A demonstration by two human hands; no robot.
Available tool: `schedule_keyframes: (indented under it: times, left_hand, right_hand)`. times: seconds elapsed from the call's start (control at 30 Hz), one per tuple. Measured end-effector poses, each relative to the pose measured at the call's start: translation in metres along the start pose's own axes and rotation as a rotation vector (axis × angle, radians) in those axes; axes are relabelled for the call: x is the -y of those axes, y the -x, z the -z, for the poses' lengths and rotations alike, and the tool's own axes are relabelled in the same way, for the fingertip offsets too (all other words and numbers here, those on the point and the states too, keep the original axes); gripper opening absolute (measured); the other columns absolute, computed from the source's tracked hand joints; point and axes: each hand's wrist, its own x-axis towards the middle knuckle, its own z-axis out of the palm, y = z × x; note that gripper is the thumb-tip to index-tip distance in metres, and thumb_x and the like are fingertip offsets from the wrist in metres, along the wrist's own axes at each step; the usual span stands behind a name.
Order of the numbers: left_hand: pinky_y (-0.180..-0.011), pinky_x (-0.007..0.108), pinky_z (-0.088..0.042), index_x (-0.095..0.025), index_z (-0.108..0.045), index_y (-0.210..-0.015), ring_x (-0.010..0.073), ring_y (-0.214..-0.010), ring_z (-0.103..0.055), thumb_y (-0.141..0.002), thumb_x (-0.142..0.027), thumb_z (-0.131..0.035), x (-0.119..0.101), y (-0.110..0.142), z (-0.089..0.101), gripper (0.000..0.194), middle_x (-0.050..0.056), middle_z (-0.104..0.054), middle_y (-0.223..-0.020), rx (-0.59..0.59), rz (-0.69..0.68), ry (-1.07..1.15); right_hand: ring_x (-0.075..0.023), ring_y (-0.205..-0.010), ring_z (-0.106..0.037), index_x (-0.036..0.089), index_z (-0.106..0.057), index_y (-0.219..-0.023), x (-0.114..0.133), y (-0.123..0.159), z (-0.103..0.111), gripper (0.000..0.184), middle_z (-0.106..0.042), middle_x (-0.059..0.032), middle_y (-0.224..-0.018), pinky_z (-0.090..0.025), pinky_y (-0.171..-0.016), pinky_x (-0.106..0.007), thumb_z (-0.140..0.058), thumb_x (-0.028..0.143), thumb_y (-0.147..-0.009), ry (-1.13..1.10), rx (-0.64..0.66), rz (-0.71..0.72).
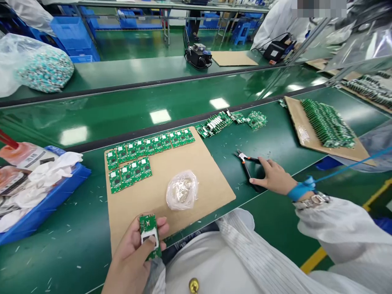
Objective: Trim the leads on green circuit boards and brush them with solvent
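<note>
My left hand (131, 253) holds a green circuit board (149, 237) with a white part on it, close to my body. My right hand (274, 176) rests on the green belt (269, 141), with thumb and fingers apart at the handles of orange-and-black flush cutters (246, 169). Between my hands lies a cardboard sheet (208, 183) carrying rows of green circuit boards (147, 149) and a clear plastic bag (182, 190). More boards lie loose on the belt beyond the sheet (214, 124). A blue antistatic strap (301, 188) circles my right wrist.
At the left stands a blue crate (45, 200) of white cloth and packets. Stacked boards cover cardboard (306, 132) at the right. Across a second belt, a co-worker's white sleeve (275, 24), a black machine (198, 57) and a bag of teal parts (45, 71) appear.
</note>
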Motion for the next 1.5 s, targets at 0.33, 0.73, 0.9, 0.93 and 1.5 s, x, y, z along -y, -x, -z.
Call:
schedule_keyframes:
  times: [0.33,0.73,0.9,0.93,1.5]
  left_hand:
    - [-0.053,0.019,-0.049,-0.016,-0.066,-0.085,0.0156,-0.073,-0.065,-0.06,-0.021,-0.076,0.007,0.001,-0.021,0.028,0.006,-0.071,-0.081,0.0,-0.009,0.0]
    - [-0.055,0.019,-0.046,-0.018,-0.063,-0.083,0.0127,-0.07,-0.061,-0.061,-0.028,-0.079,0.004,-0.005,-0.02,0.03,0.002,-0.067,-0.078,0.137,-0.066,-0.053]
    - [-0.056,0.02,-0.046,-0.021,-0.059,-0.089,0.0114,-0.067,-0.059,-0.071,-0.027,-0.072,0.002,-0.002,-0.029,0.023,0.0,-0.065,-0.081,0.245,-0.132,-0.103]
    - [-0.056,0.02,-0.046,-0.022,-0.058,-0.091,0.011,-0.067,-0.059,-0.073,-0.027,-0.07,0.002,-0.001,-0.031,0.021,-0.001,-0.064,-0.082,0.258,-0.158,-0.126]
    - [-0.074,0.025,-0.047,-0.034,-0.049,-0.114,0.0143,-0.079,-0.058,-0.089,-0.037,-0.049,0.007,0.028,-0.032,0.026,-0.002,-0.06,-0.084,0.151,-0.396,-0.692]
  right_hand:
    - [-0.0356,-0.09,-0.058,0.007,-0.051,-0.125,-0.002,-0.005,0.001,0.065,-0.06,-0.0208,-0.095,-0.046,-0.076,-0.044,-0.056,0.045,-0.074,-0.154,0.144,0.11]
    - [-0.0208,-0.079,-0.062,0.025,-0.05,-0.117,0.034,0.072,0.046,0.058,-0.058,-0.007,-0.093,-0.052,-0.066,-0.038,-0.056,0.06,-0.07,-1.735,0.77,0.14]
    - [-0.0195,-0.079,-0.057,0.023,-0.055,-0.106,0.087,0.11,0.035,0.057,-0.054,-0.0061,-0.092,-0.05,-0.067,-0.037,-0.074,0.038,-0.055,-2.041,1.111,0.228]
    - [-0.019,-0.079,-0.056,0.022,-0.054,-0.106,0.093,0.113,0.035,0.056,-0.054,-0.0061,-0.091,-0.049,-0.067,-0.036,-0.074,0.038,-0.056,-2.015,1.087,0.259]
    - [-0.0244,-0.094,-0.052,0.017,-0.04,-0.119,0.112,0.095,0.057,0.059,-0.051,-0.0112,-0.101,-0.049,-0.077,-0.038,-0.056,0.01,-0.063,-0.69,-0.216,0.863]
